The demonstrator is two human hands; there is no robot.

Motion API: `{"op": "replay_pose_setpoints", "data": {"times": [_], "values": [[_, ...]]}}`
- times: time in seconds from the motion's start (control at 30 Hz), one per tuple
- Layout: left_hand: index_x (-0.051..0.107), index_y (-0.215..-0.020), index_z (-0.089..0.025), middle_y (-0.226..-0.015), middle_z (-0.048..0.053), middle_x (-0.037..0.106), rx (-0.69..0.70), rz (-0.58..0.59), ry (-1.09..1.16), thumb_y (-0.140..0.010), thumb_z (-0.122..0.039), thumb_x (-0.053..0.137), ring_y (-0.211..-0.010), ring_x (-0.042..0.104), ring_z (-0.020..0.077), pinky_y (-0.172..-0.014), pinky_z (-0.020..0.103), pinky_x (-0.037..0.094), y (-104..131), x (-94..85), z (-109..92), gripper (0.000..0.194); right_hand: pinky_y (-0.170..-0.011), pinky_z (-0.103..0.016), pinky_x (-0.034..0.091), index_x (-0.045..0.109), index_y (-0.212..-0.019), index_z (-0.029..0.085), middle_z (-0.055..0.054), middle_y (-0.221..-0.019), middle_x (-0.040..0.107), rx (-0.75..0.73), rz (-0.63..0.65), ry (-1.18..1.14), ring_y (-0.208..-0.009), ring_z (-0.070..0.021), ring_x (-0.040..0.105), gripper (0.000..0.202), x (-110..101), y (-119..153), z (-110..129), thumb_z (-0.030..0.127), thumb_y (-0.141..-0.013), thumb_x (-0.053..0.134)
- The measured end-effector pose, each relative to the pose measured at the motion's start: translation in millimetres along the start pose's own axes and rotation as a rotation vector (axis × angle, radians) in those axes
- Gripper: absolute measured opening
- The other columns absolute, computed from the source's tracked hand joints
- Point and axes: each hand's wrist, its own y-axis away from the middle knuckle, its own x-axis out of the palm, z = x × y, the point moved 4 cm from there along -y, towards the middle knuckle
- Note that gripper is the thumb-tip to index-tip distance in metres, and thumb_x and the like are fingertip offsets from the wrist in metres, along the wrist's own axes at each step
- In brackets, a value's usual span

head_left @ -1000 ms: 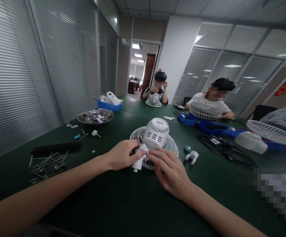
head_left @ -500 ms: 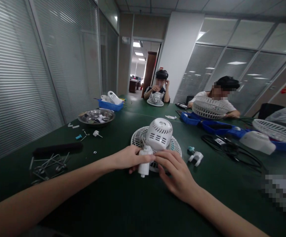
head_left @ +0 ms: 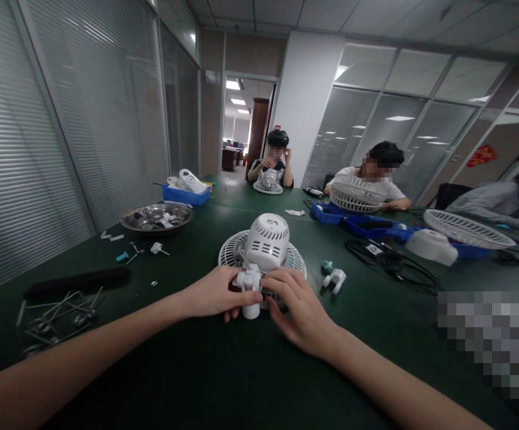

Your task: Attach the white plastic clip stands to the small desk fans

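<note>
A white fan head lies face down, its motor housing (head_left: pixel 268 242) up and its round grille (head_left: pixel 229 249) against the table. A white neck joint (head_left: pixel 251 279) sticks out from the housing toward me. My left hand (head_left: pixel 217 292) is closed round this joint, the thumb across its front. The fingers of my right hand (head_left: pixel 292 298) are bent against the joint's right side, over the grille; whether they pinch a small part there is hidden. To the right lie a white clip-shaped part (head_left: pixel 334 280) and a small teal knob (head_left: pixel 327 266).
Left are a metal bowl (head_left: pixel 157 220) of small parts, a blue bin (head_left: pixel 185 194), a black rod (head_left: pixel 77 282) and bent metal wires (head_left: pixel 62 319). Right are a black cable (head_left: pixel 393 266), blue trays (head_left: pixel 367 226) and a loose grille (head_left: pixel 467 229). Several people sit around the table.
The view has swung right, so everything appears shifted left. My left thumb sits lower on the neck joint, and more of the joint's upper part shows. Both hands stay at the joint.
</note>
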Motion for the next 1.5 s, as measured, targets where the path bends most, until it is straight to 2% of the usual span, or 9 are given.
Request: {"op": "replay_pose_setpoints", "data": {"times": [0.17, 0.27, 0.5, 0.67, 0.93, 1.03, 1.17, 1.33, 1.5], "values": [[0.057, -0.096, -0.012, -0.089, 0.012, 0.068, -0.01, 0.226, 0.23, -0.086, -0.061, 0.037, -0.062, 0.066, 0.0174, -0.045, 0.021, 0.044, 0.1, -4.1, 2.3, 0.054, -0.095, -0.044, 0.041, 0.038, -0.129, 0.018, -0.011, -0.119, 0.052, 0.043, -0.022, -0.025, -0.113, -0.0233, 0.046, 0.045, -2.4, 0.4, -1.4, 0.012, -0.086, 0.047], [0.054, -0.106, -0.014, -0.1, 0.014, 0.067, -0.039, 0.281, 0.39, -0.084, -0.055, 0.048, -0.074, 0.069, 0.0223, -0.049, 0.023, 0.047, 0.7, -3.5, 3.7, 0.046, -0.096, -0.044, 0.04, 0.033, -0.136, 0.019, -0.011, -0.122, 0.05, 0.051, -0.019, 0.009, -0.114, -0.0238, 0.044, 0.051, -2.8, 1.0, -2.4, 0.013, -0.087, 0.047], [0.058, -0.087, -0.012, -0.066, 0.008, 0.069, -0.142, 0.264, 0.303, -0.083, -0.061, 0.047, -0.049, 0.061, 0.013, -0.048, 0.022, 0.043, 1.4, 0.0, 6.6, 0.051, -0.091, -0.044, 0.042, 0.037, -0.133, 0.02, -0.01, -0.114, 0.051, 0.049, -0.022, 0.07, -0.106, -0.0242, 0.045, 0.046, -1.3, 1.5, -3.3, 0.015, -0.089, 0.048], [0.054, -0.092, -0.014, -0.07, 0.006, 0.069, -0.106, 0.263, 0.194, -0.083, -0.064, 0.044, -0.048, 0.061, 0.0126, -0.047, 0.022, 0.041, 0.2, 4.4, 4.8, 0.052, -0.087, -0.044, 0.044, 0.04, -0.126, 0.022, -0.009, -0.111, 0.052, 0.064, -0.063, 0.036, -0.104, -0.0238, 0.046, 0.037, -0.6, 2.9, -5.8, 0.014, -0.09, 0.048], [0.047, -0.094, -0.015, -0.079, 0.004, 0.065, 0.033, -0.078, 0.248, -0.083, -0.044, 0.051, -0.063, 0.065, 0.016, -0.059, 0.027, 0.045, -3.1, -10.9, -5.5, 0.032, -0.079, -0.041, 0.047, 0.044, -0.119, 0.024, -0.007, -0.104, 0.057, 0.086, -0.109, -0.03, -0.095, -0.0224, 0.05, 0.03, -2.9, 3.2, -10.4, 0.014, -0.09, 0.048], [0.049, -0.098, -0.014, -0.085, 0.003, 0.063, 0.078, -0.013, 0.232, -0.076, -0.03, 0.061, -0.072, 0.064, 0.0168, -0.063, 0.028, 0.046, 0.3, -11.1, -11.8, 0.029, -0.076, -0.04, 0.047, 0.048, -0.114, 0.022, -0.007, -0.102, 0.058, 0.105, -0.117, -0.021, -0.092, -0.0226, 0.051, 0.023, -3.3, 3.0, -12.7, 0.021, -0.091, 0.05], [0.05, -0.102, -0.014, -0.093, 0.003, 0.061, 0.12, 0.034, 0.162, -0.066, -0.018, 0.071, -0.082, 0.06, 0.0154, -0.071, 0.028, 0.046, 3.4, -5.4, -13.9, 0.042, -0.073, -0.039, 0.046, 0.052, -0.105, 0.021, -0.008, -0.096, 0.058, 0.157, -0.126, -0.012, -0.087, -0.023, 0.051, 0.016, -4.5, 3.6, -15.3, 0.029, -0.091, 0.051], [0.051, -0.102, -0.013, -0.089, 0.002, 0.06, 0.075, 0.011, 0.153, -0.072, -0.029, 0.07, -0.072, 0.059, 0.0126, -0.065, 0.027, 0.046, 2.5, -3.0, -10.0, 0.04, -0.075, -0.039, 0.045, 0.051, -0.112, 0.022, -0.008, -0.099, 0.059, 0.123, -0.132, -0.04, -0.09, -0.0232, 0.051, 0.021, -4.4, 5.9, -17.9, 0.024, -0.091, 0.049], [0.055, -0.096, -0.013, -0.084, 0.004, 0.064, 0.069, 0.049, 0.105, -0.085, -0.047, 0.052, -0.067, 0.06, 0.0135, -0.059, 0.025, 0.044, 0.7, -2.3, -7.6, 0.036, -0.08, -0.041, 0.046, 0.047, -0.125, 0.024, -0.008, -0.106, 0.058, 0.086, -0.115, -0.068, -0.097, -0.023, 0.052, 0.035, -6.9, 6.7, -18.1, 0.019, -0.09, 0.049]]}}
